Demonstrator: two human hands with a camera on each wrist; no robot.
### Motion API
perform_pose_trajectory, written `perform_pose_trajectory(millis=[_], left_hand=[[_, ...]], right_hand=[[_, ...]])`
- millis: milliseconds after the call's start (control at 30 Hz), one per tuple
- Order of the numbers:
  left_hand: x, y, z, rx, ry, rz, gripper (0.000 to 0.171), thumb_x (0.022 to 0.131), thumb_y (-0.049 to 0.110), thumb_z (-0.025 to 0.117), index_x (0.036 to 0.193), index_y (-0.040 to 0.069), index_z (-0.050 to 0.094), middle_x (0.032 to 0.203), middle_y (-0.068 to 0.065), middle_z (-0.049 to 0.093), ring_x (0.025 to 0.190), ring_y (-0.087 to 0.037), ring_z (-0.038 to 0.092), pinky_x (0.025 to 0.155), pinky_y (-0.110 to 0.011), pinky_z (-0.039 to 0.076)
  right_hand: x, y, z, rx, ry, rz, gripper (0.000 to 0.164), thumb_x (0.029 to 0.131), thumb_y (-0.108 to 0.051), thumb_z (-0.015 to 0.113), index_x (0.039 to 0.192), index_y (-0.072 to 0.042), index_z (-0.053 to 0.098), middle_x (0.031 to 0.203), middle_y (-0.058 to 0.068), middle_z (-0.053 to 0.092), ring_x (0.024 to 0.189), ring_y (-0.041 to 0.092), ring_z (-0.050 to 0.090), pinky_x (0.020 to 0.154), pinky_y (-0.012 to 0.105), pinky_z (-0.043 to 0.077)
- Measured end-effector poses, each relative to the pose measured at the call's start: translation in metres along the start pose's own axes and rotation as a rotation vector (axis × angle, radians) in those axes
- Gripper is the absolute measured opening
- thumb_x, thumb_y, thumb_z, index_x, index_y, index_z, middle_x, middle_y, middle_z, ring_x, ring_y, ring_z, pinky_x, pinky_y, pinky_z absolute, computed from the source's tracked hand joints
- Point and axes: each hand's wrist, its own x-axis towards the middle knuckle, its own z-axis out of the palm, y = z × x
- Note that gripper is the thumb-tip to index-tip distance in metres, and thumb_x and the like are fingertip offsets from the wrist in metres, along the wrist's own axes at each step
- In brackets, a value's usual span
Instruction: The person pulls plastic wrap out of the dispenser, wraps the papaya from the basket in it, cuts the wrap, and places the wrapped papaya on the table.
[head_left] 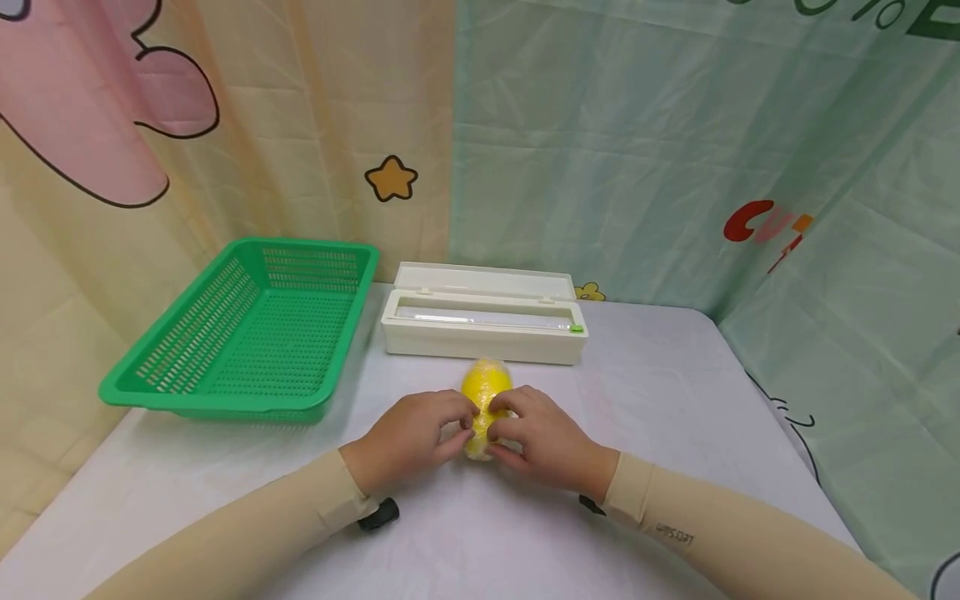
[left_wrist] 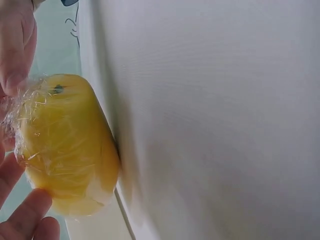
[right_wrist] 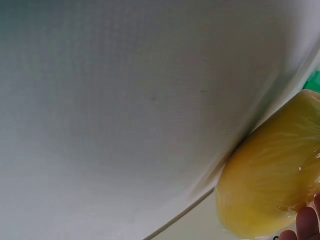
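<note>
A yellow lemon [head_left: 486, 400] wrapped in clear film lies on the white bench [head_left: 660, 400], just in front of the film box [head_left: 483, 323]. The left hand [head_left: 408, 437] and right hand [head_left: 551, 442] close on it from either side, each grip narrow, fingertips pinching the film over its near end. A green basket [head_left: 247, 333] sits to the left.

Left hand [head_left: 408, 437] and right hand [head_left: 543, 442] both pinch a yellow fruit [head_left: 486, 392] wrapped in clear film — mid-table [head_left: 675, 400], toward the near edge. White wrap dispenser box [head_left: 483, 325], lid open, just behind the fruit near the far edge. Green basket [head_left: 255, 329] at the far left corner — apart from the box.
</note>
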Motion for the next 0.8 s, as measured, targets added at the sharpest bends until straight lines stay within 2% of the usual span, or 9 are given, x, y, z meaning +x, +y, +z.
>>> perform_pose_trajectory(millis=[67, 200, 300, 367, 467, 567, 800], left_hand=[[0.001, 0.001, 0.000, -0.012, -0.001, -0.028, 0.007, 0.096, 0.014, 0.074, 0.100, 0.018, 0.070, 0.104, 0.007, 0.074, 0.094, -0.007, 0.067, 0.085, -0.029, 0.059], [0.002, 0.001, -0.001, -0.059, -0.017, -0.102, 0.014, 0.096, 0.016, 0.074, 0.109, 0.016, 0.070, 0.106, 0.006, 0.073, 0.096, -0.011, 0.068, 0.090, -0.034, 0.059], [0.003, 0.002, -0.002, -0.080, -0.033, -0.117, 0.028, 0.092, 0.023, 0.081, 0.116, 0.015, 0.070, 0.111, 0.005, 0.073, 0.101, -0.016, 0.070, 0.093, -0.037, 0.059], [0.005, 0.003, -0.002, -0.062, -0.035, -0.110, 0.031, 0.090, 0.027, 0.084, 0.115, 0.015, 0.071, 0.113, 0.005, 0.073, 0.103, -0.017, 0.070, 0.093, -0.037, 0.060], [0.008, 0.004, -0.001, -0.004, -0.028, -0.099, 0.023, 0.091, 0.030, 0.084, 0.108, 0.016, 0.076, 0.110, 0.006, 0.074, 0.104, -0.014, 0.070, 0.092, -0.034, 0.060], [0.012, 0.006, 0.002, 0.034, -0.004, -0.120, 0.011, 0.094, 0.026, 0.080, 0.100, 0.018, 0.078, 0.105, 0.008, 0.075, 0.101, -0.011, 0.070, 0.089, -0.032, 0.060], [0.017, 0.008, 0.006, -0.065, 0.050, -0.258, 0.005, 0.092, 0.019, 0.082, 0.095, 0.019, 0.078, 0.101, 0.006, 0.075, 0.097, -0.015, 0.072, 0.085, -0.034, 0.059]], right_hand=[[0.001, -0.001, -0.001, 0.039, -0.003, 0.057, 0.010, 0.089, -0.022, 0.085, 0.089, -0.020, 0.076, 0.117, 0.003, 0.067, 0.109, 0.021, 0.060, 0.096, 0.038, 0.055], [0.003, -0.003, -0.004, 0.141, -0.020, 0.172, 0.011, 0.091, -0.017, 0.082, 0.086, -0.017, 0.072, 0.120, 0.003, 0.067, 0.112, 0.021, 0.060, 0.099, 0.039, 0.057], [0.005, -0.003, -0.007, 0.169, -0.030, 0.223, 0.012, 0.093, -0.016, 0.080, 0.085, -0.017, 0.071, 0.121, 0.003, 0.068, 0.112, 0.021, 0.061, 0.098, 0.039, 0.057], [0.006, -0.003, -0.008, 0.171, -0.036, 0.240, 0.012, 0.093, -0.016, 0.079, 0.086, -0.017, 0.070, 0.121, 0.003, 0.070, 0.112, 0.021, 0.063, 0.098, 0.039, 0.058], [0.006, -0.003, -0.009, 0.170, -0.044, 0.256, 0.013, 0.094, -0.016, 0.078, 0.085, -0.017, 0.069, 0.122, 0.003, 0.070, 0.114, 0.022, 0.063, 0.100, 0.040, 0.057], [0.006, -0.003, -0.008, 0.159, -0.036, 0.253, 0.014, 0.095, -0.016, 0.076, 0.085, -0.017, 0.067, 0.122, 0.003, 0.071, 0.114, 0.022, 0.064, 0.100, 0.041, 0.058], [0.009, -0.001, -0.008, 0.175, 0.011, 0.268, 0.015, 0.095, -0.014, 0.076, 0.084, -0.016, 0.066, 0.118, 0.004, 0.074, 0.111, 0.023, 0.067, 0.098, 0.041, 0.059]])
